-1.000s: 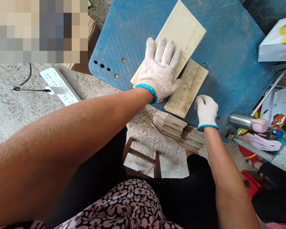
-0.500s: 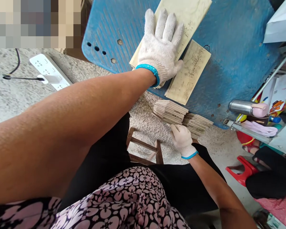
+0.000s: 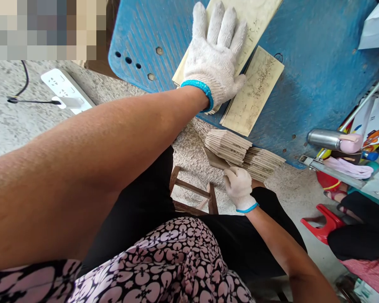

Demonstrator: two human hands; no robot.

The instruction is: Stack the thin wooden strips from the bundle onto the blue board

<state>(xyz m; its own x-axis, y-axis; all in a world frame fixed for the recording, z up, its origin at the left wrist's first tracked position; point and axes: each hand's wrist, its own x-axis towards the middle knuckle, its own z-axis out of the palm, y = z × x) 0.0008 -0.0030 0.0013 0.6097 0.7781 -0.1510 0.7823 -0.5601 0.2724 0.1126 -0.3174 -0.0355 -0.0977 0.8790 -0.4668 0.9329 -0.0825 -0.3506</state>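
My left hand [image 3: 213,54], in a white knit glove with a blue cuff, lies flat with fingers spread on a long pale-yellow board [image 3: 255,21] on the blue table. My right hand [image 3: 239,187], gloved the same way, is closed on the corner of a thin flat piece [image 3: 215,159]. That piece tilts away from the near side of a stack of thin pale pieces [image 3: 228,146] at the table's near edge. A second stack [image 3: 262,163] stands just right of it. Beside my left thumb rests a shorter, dirt-specked yellow board [image 3: 254,90].
The blue table [image 3: 312,84] has holes in its left corner. A metal flask [image 3: 324,139] lies on the right by a metal frame. Below are a wooden stool [image 3: 192,189] and a red plastic stool [image 3: 322,225] near another person's legs. A power strip [image 3: 66,90] lies on the left.
My right hand has moved slightly left and toward me, and the thin piece in it has swung away from the stack. The left hand stays flat on the board.
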